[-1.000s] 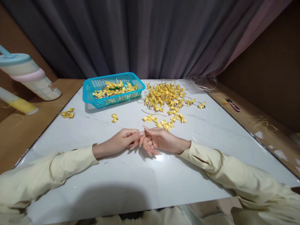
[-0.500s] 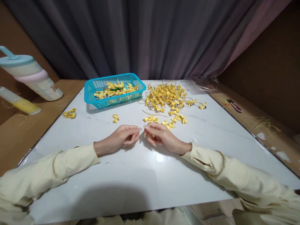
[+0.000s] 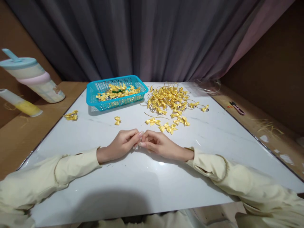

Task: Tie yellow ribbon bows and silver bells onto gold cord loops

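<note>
My left hand (image 3: 124,142) and my right hand (image 3: 160,144) meet at the fingertips over the middle of the white table (image 3: 152,180). Both have their fingers pinched together; whatever lies between them is too small or hidden to make out. Just beyond my left hand lies a single yellow ribbon bow (image 3: 117,120). Several loose yellow bows (image 3: 168,127) lie just past my right hand. Behind those is a heap of yellow bows (image 3: 168,96) with silvery bells and thin gold cord loops. A loose piece of gold cord (image 3: 156,116) rests in front of the heap.
A blue plastic basket (image 3: 114,104) holds more yellow bows. To its left sits a small bow bundle (image 3: 71,115). A tumbler (image 3: 40,80) and a yellow-white roll (image 3: 22,103) are at far left. Snips (image 3: 237,108) and cord scraps (image 3: 267,126) lie at right.
My hands have come together and shifted slightly toward me, so the fingertips now touch or overlap where a small gap was. The bows and basket stay where they were.
</note>
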A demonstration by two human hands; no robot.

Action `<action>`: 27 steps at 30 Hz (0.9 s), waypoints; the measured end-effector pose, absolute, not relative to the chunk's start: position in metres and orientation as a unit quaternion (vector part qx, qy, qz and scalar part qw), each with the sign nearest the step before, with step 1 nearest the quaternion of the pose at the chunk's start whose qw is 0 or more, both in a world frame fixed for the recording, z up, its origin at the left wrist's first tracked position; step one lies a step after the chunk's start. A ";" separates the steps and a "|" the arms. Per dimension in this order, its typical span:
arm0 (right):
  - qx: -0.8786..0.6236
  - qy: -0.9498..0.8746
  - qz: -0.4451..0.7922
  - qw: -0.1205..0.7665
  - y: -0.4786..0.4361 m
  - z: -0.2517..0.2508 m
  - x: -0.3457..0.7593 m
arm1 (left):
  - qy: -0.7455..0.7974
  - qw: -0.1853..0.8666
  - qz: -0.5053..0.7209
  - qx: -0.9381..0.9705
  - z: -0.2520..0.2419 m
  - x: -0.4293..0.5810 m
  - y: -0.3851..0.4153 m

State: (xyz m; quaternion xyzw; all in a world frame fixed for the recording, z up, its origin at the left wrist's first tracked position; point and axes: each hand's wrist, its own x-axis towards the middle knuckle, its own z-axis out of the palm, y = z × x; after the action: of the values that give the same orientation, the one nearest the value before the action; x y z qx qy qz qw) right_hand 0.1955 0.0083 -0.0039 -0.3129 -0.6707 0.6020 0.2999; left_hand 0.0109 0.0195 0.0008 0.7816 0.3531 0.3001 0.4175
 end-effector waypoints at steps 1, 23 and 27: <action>-0.314 -0.667 0.609 0.294 0.008 -0.002 0.195 | 0.362 0.373 0.310 0.796 0.000 0.011 0.020; -0.285 -0.602 0.707 0.237 0.016 0.001 0.203 | 0.330 0.770 0.269 0.475 0.007 0.014 0.034; -0.264 -0.594 0.717 0.250 0.017 0.001 0.207 | 0.276 0.827 0.202 0.447 0.003 0.011 0.035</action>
State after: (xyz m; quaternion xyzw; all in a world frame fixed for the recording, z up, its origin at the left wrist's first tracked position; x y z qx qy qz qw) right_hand 0.2068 0.0170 0.0007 -0.2643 -0.5942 0.7173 0.2501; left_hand 0.0107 0.0348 0.0031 0.4469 0.2757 0.2020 0.8267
